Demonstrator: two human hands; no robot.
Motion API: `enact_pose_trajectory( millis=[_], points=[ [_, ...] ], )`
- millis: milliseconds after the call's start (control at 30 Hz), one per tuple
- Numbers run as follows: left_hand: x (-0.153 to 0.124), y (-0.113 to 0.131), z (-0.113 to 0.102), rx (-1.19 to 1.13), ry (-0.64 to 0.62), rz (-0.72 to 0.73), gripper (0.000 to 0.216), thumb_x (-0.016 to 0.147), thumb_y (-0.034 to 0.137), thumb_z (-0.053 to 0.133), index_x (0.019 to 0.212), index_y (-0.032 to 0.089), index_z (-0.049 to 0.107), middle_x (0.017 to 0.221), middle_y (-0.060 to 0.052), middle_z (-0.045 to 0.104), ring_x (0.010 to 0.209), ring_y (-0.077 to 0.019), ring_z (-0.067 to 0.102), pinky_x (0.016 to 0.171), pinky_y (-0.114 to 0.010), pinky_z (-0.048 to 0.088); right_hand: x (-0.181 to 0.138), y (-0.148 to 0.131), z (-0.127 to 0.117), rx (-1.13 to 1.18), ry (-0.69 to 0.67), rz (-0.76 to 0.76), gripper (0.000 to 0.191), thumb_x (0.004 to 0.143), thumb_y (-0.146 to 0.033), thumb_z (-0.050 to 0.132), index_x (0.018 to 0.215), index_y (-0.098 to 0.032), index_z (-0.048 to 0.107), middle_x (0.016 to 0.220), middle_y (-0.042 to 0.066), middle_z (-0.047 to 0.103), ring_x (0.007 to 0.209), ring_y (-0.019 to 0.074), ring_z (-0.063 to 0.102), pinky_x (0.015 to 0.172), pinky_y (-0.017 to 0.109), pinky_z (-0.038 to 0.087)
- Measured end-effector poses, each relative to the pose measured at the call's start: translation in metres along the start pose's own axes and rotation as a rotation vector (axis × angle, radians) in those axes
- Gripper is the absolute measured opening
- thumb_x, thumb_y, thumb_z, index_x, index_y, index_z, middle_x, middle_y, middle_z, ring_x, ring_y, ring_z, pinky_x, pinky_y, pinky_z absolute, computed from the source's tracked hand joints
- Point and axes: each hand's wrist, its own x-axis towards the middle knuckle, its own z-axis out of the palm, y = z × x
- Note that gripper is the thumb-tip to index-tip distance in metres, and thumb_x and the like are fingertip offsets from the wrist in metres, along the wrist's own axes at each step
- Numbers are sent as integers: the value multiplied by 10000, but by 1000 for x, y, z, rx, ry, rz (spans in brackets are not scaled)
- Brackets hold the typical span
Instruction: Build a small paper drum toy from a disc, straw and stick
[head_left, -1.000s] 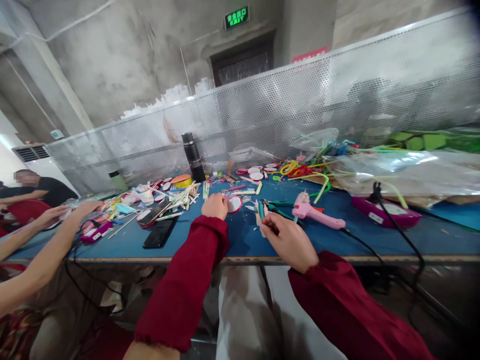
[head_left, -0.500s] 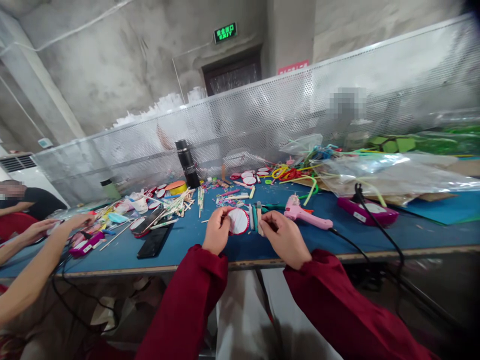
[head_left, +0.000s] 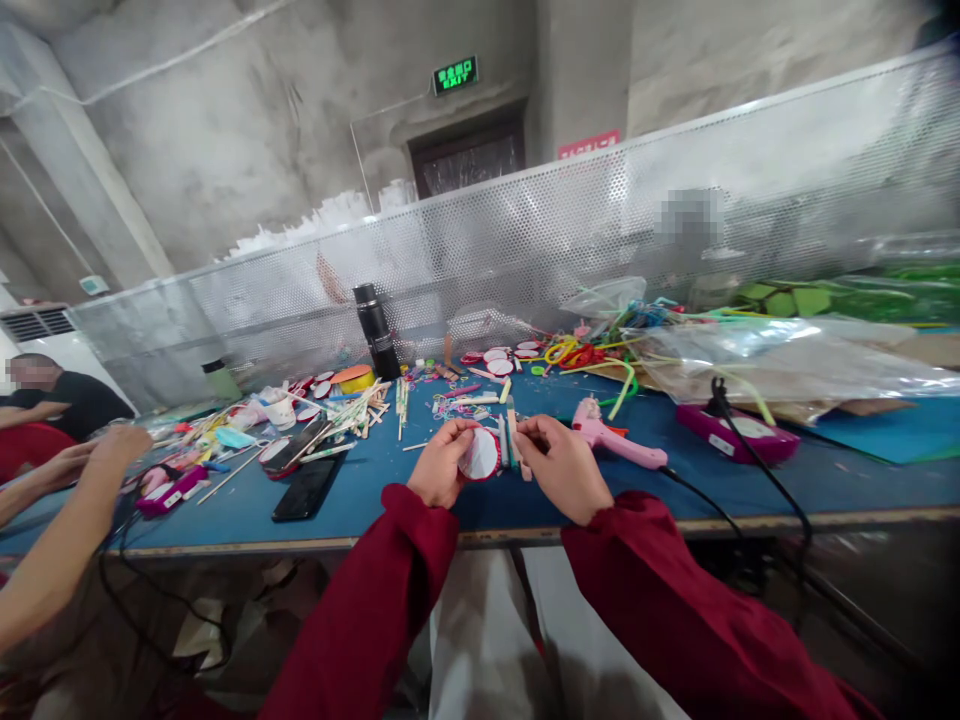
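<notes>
My left hand [head_left: 441, 464] is closed on a round white disc [head_left: 480, 454] with a red rim, thumb on its upper edge. Thin pale and greenish sticks [head_left: 503, 440] stand side by side at the disc's right edge; whether they are joined to it I cannot tell. Between the thumb and fingers of my right hand [head_left: 566, 465] is a flat wooden craft stick [head_left: 514, 430], held upright beside those sticks. A pink hot glue gun [head_left: 619, 440] lies on the blue table just right of my right hand, its black cord running off the front edge.
A black phone [head_left: 307, 488], a black flask [head_left: 376, 332] and a heap of sticks [head_left: 360, 408] lie to the left. Purple boxes [head_left: 739, 432] with cords sit at both sides. Plastic bags [head_left: 810, 350] cover the back right. Another person's arms [head_left: 82, 510] work at the far left.
Both hands have stayed close together, with the disc slightly lower in the view. The craft stick in my right hand has shifted a little left, nearer the disc. The other person's hand moved left.
</notes>
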Motion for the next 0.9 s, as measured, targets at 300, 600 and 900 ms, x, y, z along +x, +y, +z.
enact_pose_trajectory(
  millis=[300, 600, 900],
  points=[
    [20, 8, -2, -99, 124, -88, 195, 816, 281, 629, 982, 228, 541, 941, -38, 668, 784, -185, 664, 664, -384, 604, 32, -17, 7, -160, -51, -55, 94, 878, -294, 466, 828, -225, 506, 688, 6, 655, 607, 161, 642, 572, 267, 429],
    [21, -8, -9, 47, 118, 140, 434, 638, 419, 800, 922, 194, 562, 760, 26, 610, 600, -100, 557, 548, -227, 486, 31, 2, 22, -6, -66, -83, 66, 840, -277, 527, 857, -219, 552, 764, 27, 699, 683, 176, 669, 645, 290, 498],
    [19, -8, -9, 16, 48, 276, 430, 612, 381, 841, 882, 173, 578, 743, 38, 618, 592, -71, 537, 577, -193, 443, 27, 0, 25, 193, -88, -126, 133, 842, -290, 566, 915, -211, 644, 868, 34, 726, 781, 174, 680, 733, 292, 530]
  ],
)
